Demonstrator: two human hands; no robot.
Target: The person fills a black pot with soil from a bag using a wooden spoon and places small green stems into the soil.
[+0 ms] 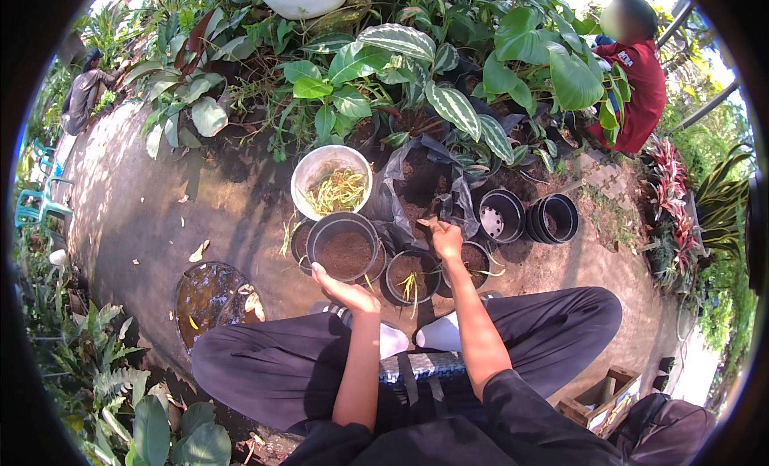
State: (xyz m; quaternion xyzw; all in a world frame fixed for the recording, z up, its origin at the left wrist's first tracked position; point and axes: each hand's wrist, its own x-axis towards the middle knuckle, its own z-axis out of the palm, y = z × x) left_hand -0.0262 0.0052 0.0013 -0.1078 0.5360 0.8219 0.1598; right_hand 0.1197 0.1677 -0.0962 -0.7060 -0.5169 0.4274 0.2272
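My left hand [348, 293] holds the near side of a black plastic pot [343, 247] part-filled with brown soil. This pot overlaps other pots beneath or behind it. My right hand [447, 239] grips a small brown scoop-like piece [428, 223], its exact kind unclear. That hand is at the near edge of an open black plastic bag [399, 172] containing dark soil. Just below it, a black pot [413, 278] of soil bears a small drooping green plant [410, 287]. Another soil-filled pot [474, 265] is partly hidden by my right forearm.
A white bucket [298, 181] holds yellow-green plant cuttings [339, 191]. Empty black pots [501, 215] and stacked ones [554, 218] stand right. Dense potted foliage [396, 69] lines the back. A round water-filled basin [210, 298] lies left. One person [637, 93] sits right, another [87, 96] far left.
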